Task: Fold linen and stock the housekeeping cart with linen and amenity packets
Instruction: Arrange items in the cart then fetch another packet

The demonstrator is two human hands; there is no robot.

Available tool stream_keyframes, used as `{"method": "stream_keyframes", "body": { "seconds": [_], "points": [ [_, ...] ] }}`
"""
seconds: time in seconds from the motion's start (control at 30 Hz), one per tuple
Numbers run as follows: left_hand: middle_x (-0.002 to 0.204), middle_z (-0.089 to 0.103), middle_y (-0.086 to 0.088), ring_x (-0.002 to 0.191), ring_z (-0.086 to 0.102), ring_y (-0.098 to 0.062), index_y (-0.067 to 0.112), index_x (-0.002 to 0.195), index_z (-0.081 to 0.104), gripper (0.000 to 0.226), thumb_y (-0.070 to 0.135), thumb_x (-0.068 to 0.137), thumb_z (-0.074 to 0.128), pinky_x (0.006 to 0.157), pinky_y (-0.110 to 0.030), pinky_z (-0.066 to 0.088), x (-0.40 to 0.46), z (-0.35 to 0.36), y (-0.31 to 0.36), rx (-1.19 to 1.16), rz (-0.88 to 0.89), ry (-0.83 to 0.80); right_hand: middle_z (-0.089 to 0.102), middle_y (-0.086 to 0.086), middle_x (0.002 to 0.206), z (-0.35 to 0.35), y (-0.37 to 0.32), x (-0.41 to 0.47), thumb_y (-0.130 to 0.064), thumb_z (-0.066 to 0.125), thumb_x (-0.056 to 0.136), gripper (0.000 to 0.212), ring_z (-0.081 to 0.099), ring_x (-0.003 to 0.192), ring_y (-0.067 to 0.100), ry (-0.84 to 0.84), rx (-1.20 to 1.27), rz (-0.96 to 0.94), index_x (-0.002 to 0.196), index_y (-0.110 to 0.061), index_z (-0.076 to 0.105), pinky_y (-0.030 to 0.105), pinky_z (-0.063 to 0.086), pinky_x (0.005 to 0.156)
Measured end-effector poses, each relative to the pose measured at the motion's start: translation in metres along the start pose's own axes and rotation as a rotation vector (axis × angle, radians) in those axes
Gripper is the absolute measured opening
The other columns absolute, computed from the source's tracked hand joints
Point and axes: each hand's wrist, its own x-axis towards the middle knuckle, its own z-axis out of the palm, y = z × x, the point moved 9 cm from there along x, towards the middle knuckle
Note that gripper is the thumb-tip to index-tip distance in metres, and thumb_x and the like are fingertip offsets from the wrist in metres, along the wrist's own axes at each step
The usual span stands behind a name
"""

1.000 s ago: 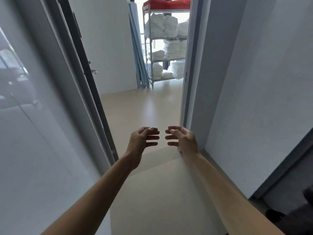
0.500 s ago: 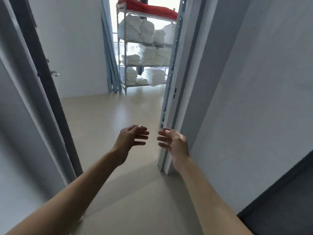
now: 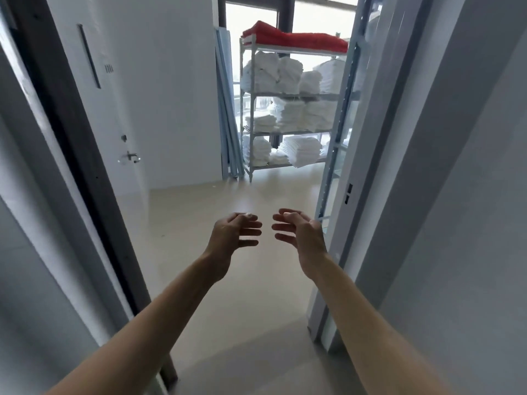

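Both hands empty: left hand (image 3: 232, 235) & right hand (image 3: 302, 233) fingers spread, loosely curled. Linen (image 3: 288, 115) stacked on rack (image 3: 251, 155) ahead, well apart. Clear door frame (image 3: 342, 172), approach square; cart not in view.

Strong daylight enters from the window (image 3: 313, 12) behind the shelf (image 3: 291, 95) and overexposes it. The floor (image 3: 228, 201) shows soft glare. Door frames bend at the edges; slight blur everywhere.
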Motion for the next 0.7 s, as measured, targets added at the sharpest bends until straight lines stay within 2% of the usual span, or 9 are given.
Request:
{"method": "stream_keyframes", "body": {
  "seconds": [0.33,0.53,0.7],
  "points": [
    [0.104,0.073,-0.016,0.093,0.072,-0.027,0.004,0.103,0.066,0.024,0.014,0.103,0.044,0.079,-0.038,0.059,0.185,0.04,0.03,0.002,0.058,0.071,0.075,0.015,0.103,-0.009,-0.026,0.193,-0.01,0.051,0.098,0.019,0.071,0.082,0.022,-0.089,-0.016,0.021,0.105,-0.006,0.068,0.037,0.057,0.078],
    [0.102,0.074,-0.016,0.093,0.072,-0.028,0.003,0.104,0.066,0.024,0.014,0.103,0.045,0.076,-0.037,0.06,0.3,0.044,0.012,-0.042,0.025,0.067,0.075,0.012,0.1,-0.006,-0.011,0.304,-0.011,0.052,0.098,0.019,0.072,0.082,0.022,-0.071,-0.049,0.02,0.106,-0.005,0.068,0.034,0.058,0.075],
    [0.101,0.074,-0.017,0.092,0.072,-0.029,0.002,0.102,0.066,0.023,0.014,0.101,0.047,0.081,-0.042,0.059,0.421,0.028,-0.003,-0.087,0.012,0.046,0.076,0.009,0.095,0.018,0.015,0.415,-0.011,0.053,0.097,0.018,0.072,0.08,0.022,-0.039,-0.103,0.003,0.103,-0.008,0.069,0.034,0.058,0.073]
  ]
}}
